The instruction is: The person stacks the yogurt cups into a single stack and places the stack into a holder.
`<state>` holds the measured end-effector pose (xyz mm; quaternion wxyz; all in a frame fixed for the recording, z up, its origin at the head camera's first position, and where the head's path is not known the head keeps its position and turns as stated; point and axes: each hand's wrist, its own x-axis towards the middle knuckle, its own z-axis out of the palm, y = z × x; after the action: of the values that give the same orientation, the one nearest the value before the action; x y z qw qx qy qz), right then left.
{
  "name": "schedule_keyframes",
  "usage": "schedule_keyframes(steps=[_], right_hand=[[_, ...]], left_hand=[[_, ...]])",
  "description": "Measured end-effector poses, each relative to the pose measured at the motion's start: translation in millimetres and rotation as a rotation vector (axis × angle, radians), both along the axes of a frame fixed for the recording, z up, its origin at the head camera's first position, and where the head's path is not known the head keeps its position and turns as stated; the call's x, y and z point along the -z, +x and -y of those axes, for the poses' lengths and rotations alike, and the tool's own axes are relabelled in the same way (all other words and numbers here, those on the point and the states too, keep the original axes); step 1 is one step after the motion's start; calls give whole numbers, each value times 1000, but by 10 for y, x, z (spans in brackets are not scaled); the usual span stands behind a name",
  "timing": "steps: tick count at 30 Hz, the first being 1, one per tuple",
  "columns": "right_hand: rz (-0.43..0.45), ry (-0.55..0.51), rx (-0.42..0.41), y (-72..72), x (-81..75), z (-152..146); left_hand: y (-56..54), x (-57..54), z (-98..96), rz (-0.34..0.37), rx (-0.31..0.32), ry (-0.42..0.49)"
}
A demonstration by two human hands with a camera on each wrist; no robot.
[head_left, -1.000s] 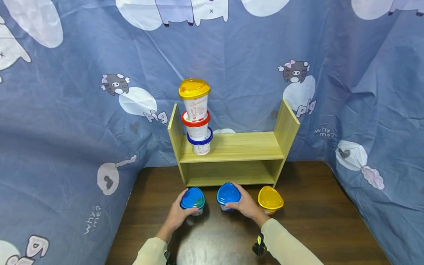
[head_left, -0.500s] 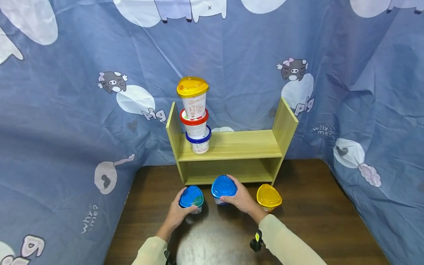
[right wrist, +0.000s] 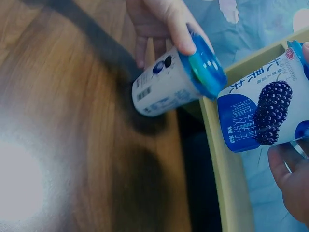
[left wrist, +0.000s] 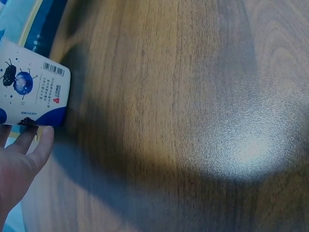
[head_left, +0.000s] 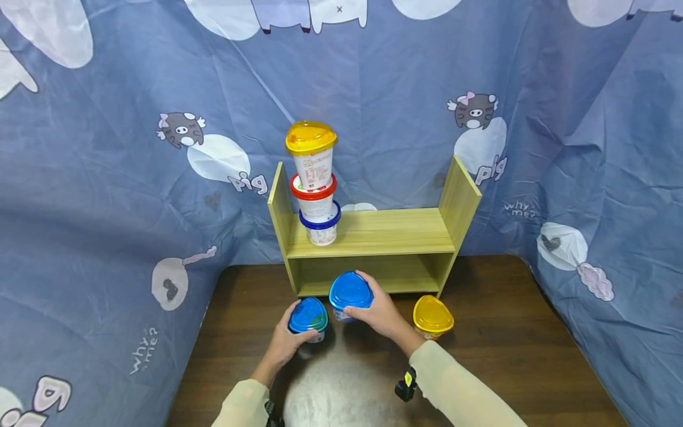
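My left hand grips a yogurt cup whose blue lid shows a green patch; it stands on the table. Just to its right, my right hand holds a second yogurt cup with a plain blue lid. Blackberries are printed on that cup's side, and it is raised off the wood, tilted in the right wrist view. The thumb and fingers of each hand curl around the cup near its lid. A yellow-lidded cup stands on the table beyond my right wrist, its lower part partly hidden.
A two-tier wooden shelf stands at the back of the dark table. On its upper board, at the left, rises a stack of three tubs: blue-lidded, red-rimmed and yellow-lidded. A patterned blue cloth hangs behind.
My right hand has lifted its blue-lidded yogurt cup and carried it left and forward, closer to the other cup. My left hand stays in place on its cup.
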<state>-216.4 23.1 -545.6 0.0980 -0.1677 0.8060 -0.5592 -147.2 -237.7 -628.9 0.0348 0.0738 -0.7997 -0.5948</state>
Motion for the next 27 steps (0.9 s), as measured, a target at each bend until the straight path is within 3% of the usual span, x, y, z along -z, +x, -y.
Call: schedule_keyframes(steps=[16,27], right_hand=[[-20,-19,-38,-46,-185,220],[-20,-36,-86,-47,-171,447]], left_hand=[[3,31,-1,-42,5,17],[8,3,-3,12,5,19]])
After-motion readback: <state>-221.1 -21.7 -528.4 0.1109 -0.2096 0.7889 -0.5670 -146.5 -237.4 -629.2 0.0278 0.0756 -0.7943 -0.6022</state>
